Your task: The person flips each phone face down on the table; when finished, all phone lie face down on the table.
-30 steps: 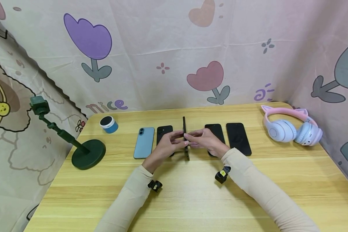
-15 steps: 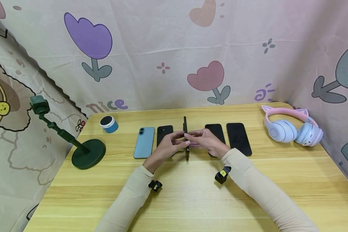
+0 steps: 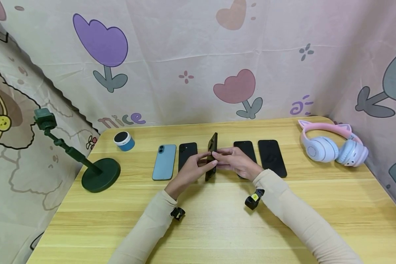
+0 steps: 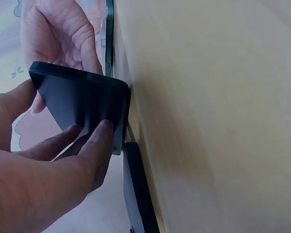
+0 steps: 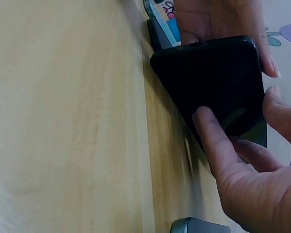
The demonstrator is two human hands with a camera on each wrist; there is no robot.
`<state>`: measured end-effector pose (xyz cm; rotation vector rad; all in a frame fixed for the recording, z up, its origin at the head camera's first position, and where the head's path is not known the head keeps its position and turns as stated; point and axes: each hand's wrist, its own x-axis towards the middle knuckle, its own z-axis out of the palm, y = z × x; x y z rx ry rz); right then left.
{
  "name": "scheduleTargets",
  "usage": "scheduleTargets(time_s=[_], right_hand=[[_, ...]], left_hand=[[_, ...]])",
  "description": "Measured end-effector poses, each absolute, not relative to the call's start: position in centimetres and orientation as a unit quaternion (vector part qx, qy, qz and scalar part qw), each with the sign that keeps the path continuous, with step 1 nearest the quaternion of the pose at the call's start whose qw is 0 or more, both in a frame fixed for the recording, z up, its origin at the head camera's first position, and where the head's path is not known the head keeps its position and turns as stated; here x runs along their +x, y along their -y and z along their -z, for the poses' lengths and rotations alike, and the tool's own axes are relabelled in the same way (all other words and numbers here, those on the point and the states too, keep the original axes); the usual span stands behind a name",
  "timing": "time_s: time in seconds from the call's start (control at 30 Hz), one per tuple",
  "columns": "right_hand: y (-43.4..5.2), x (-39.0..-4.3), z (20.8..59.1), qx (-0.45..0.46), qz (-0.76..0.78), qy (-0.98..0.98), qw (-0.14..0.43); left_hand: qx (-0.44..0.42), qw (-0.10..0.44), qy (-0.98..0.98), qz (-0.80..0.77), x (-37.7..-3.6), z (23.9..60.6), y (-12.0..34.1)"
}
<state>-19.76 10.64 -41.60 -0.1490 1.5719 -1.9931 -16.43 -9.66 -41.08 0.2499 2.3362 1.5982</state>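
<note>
A black smartphone stands on its long edge on the table, between my two hands. My left hand grips it from the left, with fingers spread on one broad face and the thumb at the upper edge. From the other side my right hand holds it, its fingers against the glossy dark face and its thumb near the top edge. In the head view a camera bump shows on the side facing left. Both palms are partly hidden behind the phone in the wrist views.
Left of the hands lie a light blue phone and a black phone. Two dark phones lie to the right. Farther out are a green stand, a blue round speaker-like item and cat-ear headphones.
The upright phone has turned slightly between my hands, from nearly edge-on to showing its camera side in the head view. Both hands have stayed on it and shifted only a little.
</note>
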Motion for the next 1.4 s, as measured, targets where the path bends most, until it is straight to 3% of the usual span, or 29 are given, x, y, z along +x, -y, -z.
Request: scheduleTargets(time_s=[1.4], right_hand=[[-11.59,-19.91,42.31,-0.01,0.706,-0.676,0.209]], left_hand=[[0.175,0.085,-0.913,-0.358,-15.78,41.12,8.7]])
